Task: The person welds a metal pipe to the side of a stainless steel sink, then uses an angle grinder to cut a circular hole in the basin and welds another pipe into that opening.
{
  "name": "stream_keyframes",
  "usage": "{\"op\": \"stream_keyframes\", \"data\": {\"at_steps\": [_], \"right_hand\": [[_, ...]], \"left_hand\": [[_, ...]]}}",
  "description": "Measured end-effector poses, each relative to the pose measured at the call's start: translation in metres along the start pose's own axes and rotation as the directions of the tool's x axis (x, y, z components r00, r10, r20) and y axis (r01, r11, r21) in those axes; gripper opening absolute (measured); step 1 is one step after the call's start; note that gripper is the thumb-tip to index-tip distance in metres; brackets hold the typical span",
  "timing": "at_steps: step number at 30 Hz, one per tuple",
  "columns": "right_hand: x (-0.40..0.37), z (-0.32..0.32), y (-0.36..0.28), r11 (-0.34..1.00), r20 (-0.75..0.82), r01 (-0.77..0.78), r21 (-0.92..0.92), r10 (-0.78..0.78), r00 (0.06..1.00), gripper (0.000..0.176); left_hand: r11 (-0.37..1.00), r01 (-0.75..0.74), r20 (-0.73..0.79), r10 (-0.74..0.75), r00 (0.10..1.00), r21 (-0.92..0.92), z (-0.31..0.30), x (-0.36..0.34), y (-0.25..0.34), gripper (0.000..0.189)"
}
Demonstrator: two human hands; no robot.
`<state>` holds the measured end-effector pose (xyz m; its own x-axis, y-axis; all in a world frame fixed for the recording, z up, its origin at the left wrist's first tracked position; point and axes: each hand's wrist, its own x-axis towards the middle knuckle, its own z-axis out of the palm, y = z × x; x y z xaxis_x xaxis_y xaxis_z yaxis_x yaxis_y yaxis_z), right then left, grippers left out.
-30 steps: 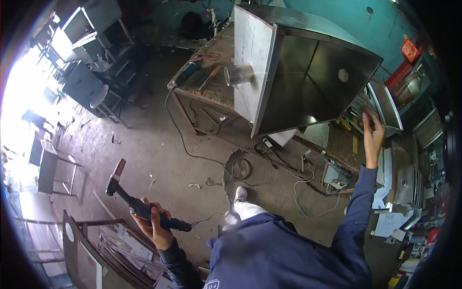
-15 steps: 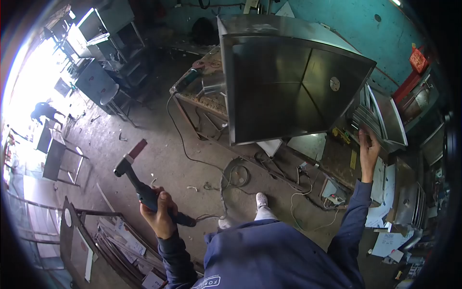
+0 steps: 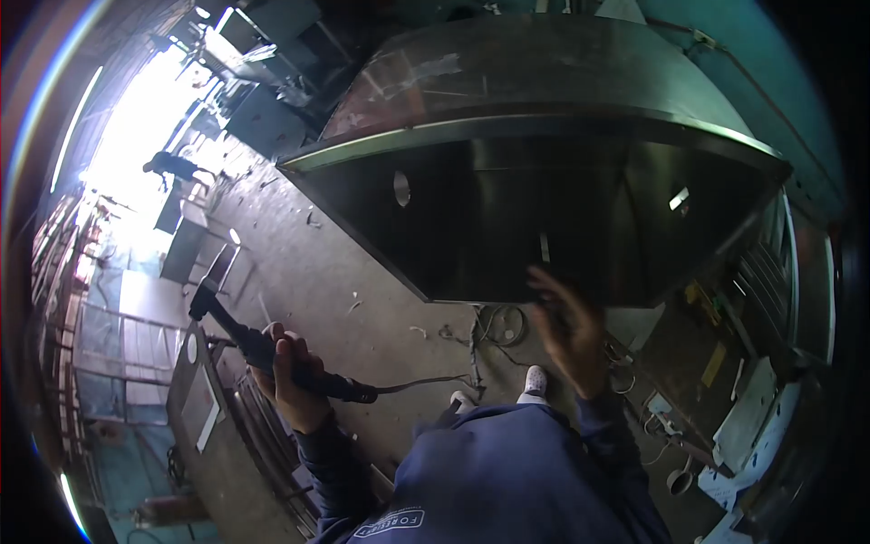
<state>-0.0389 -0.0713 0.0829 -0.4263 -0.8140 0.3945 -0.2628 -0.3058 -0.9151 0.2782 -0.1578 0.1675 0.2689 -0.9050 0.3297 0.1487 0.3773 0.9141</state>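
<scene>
My left hand (image 3: 288, 385) is wrapped round the dark body of a corded angle grinder (image 3: 243, 337), held up at the left with its head pointing away from me. The cord runs from the tool's rear end to the right. In front of me looms a large stainless-steel hood (image 3: 553, 208), its dark hollow side facing me, with a round hole at the left. My right hand (image 3: 573, 343) is raised at the hood's near lower edge, fingers apart and slightly bent, overlapping that edge in this view. Nothing shows in it.
A coiled cable (image 3: 501, 326) lies on the floor beyond my feet. A workbench (image 3: 680, 385) with tools and sheet pieces stands at the right. Metal panels (image 3: 195, 390) lean at the lower left. A person (image 3: 177, 166) bends over near the bright doorway.
The hood appears closer and at a different angle, its hollow tipped lower. My right hand has moved from the bench's right side to the hood's near edge. The grinder stays in my left hand.
</scene>
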Motion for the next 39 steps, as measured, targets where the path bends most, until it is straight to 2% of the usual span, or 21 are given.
{"op": "stream_keyframes", "data": {"at_steps": [1,3,7,9,13,15,16,18,22,25,27,28,30,31,33,34,36,37,39], "right_hand": [[0.009,0.016,0.008,1.0,0.015,0.002,0.014,-0.002,1.0,0.047],[0.03,0.047,0.017,0.965,0.107,0.255,-0.053,-0.249,0.963,0.063],[0.067,0.104,0.017,0.944,0.13,0.323,-0.064,-0.313,0.941,0.072],[0.081,0.122,0.015,0.906,0.125,0.374,-0.197,-0.355,0.926,0.073],[0.088,0.137,0.001,0.913,0.14,0.332,-0.236,-0.306,0.942,0.071],[0.087,0.146,0.01,0.935,0.101,0.32,-0.154,-0.307,0.946,0.07],[0.089,0.149,0.013,0.934,0.095,0.319,-0.164,-0.307,0.947,0.07],[0.089,0.156,0.019,0.909,0.028,0.395,-0.133,-0.395,0.918,0.067],[0.079,0.168,-0.012,0.949,-0.1,0.279,-0.146,-0.295,0.95,0.062],[0.078,0.182,-0.008,0.925,-0.171,0.255,-0.283,-0.31,0.935,0.058],[0.074,0.19,-0.006,0.989,-0.326,0.028,-0.146,-0.074,0.942,0.051],[0.072,0.191,-0.002,0.985,-0.356,0.007,-0.171,-0.068,0.932,0.051],[0.069,0.189,0.007,0.998,-0.334,-0.061,0.029,0.067,0.94,0.042],[0.07,0.189,0.001,0.998,-0.361,-0.069,0.016,0.07,0.93,0.042],[0.069,0.192,-0.02,0.945,-0.403,-0.003,-0.327,-0.136,0.905,0.036],[0.061,0.194,-0.025,0.943,-0.432,-0.013,-0.334,-0.141,0.891,0.036],[0.044,0.198,-0.031,0.829,-0.513,0.083,-0.553,-0.417,0.75,0.036],[0.031,0.204,-0.021,0.783,-0.584,0.058,-0.619,-0.508,0.633,0.033],[0.008,0.223,-0.016,0.845,-0.676,0.035,-0.533,-0.451,0.583,0.027]], "left_hand": [[1.0,-0.009,-0.015,0.01,1.0,0.01,0.003,-0.003,0.004,0.024],[0.989,-0.113,-0.071,0.12,0.99,0.097,0.01,-0.008,0.012,0.03],[0.978,-0.122,-0.214,0.157,0.964,0.168,0.012,-0.016,0.019,0.035],[0.972,-0.135,-0.21,0.175,0.962,0.193,0.005,-0.016,0.016,0.035],[0.968,-0.077,-0.292,0.148,0.945,0.24,-0.015,-0.002,0.008,0.034],[0.938,-0.217,-0.131,0.259,0.957,0.272,-0.029,0.013,0.001,0.033],[0.94,-0.216,-0.124,0.255,0.959,0.264,-0.034,0.023,-0.001,0.033],[0.908,-0.321,0.04,0.322,0.946,0.27,-0.043,0.047,-0.004,0.03],[0.889,-0.344,0.229,0.283,0.931,0.303,-0.062,0.103,-0.019,0.04],[0.843,-0.488,0.444,0.355,0.822,0.229,-0.071,0.153,-0.034,0.043],[0.862,-0.473,0.532,0.318,0.785,0.183,-0.074,0.182,-0.043,0.042],[0.868,-0.464,0.573,0.292,0.765,0.177,-0.074,0.193,-0.047,0.04],[0.873,-0.465,0.623,0.283,0.729,0.148,-0.076,0.216,-0.058,0.042],[0.881,-0.449,0.651,0.252,0.716,0.153,-0.073,0.224,-0.055,0.049],[0.892,-0.428,0.709,0.209,0.674,0.144,-0.068,0.24,-0.052,0.062],[0.894,-0.432,0.728,0.215,0.651,0.121,-0.064,0.244,-0.051,0.062],[0.867,-0.495,0.77,0.271,0.578,0.066,-0.054,0.247,-0.046,0.071],[0.875,-0.484,0.796,0.278,0.538,0.022,-0.049,0.248,-0.041,0.08],[0.843,-0.536,0.814,0.337,0.474,-0.037,-0.043,0.252,-0.045,0.083]]}}
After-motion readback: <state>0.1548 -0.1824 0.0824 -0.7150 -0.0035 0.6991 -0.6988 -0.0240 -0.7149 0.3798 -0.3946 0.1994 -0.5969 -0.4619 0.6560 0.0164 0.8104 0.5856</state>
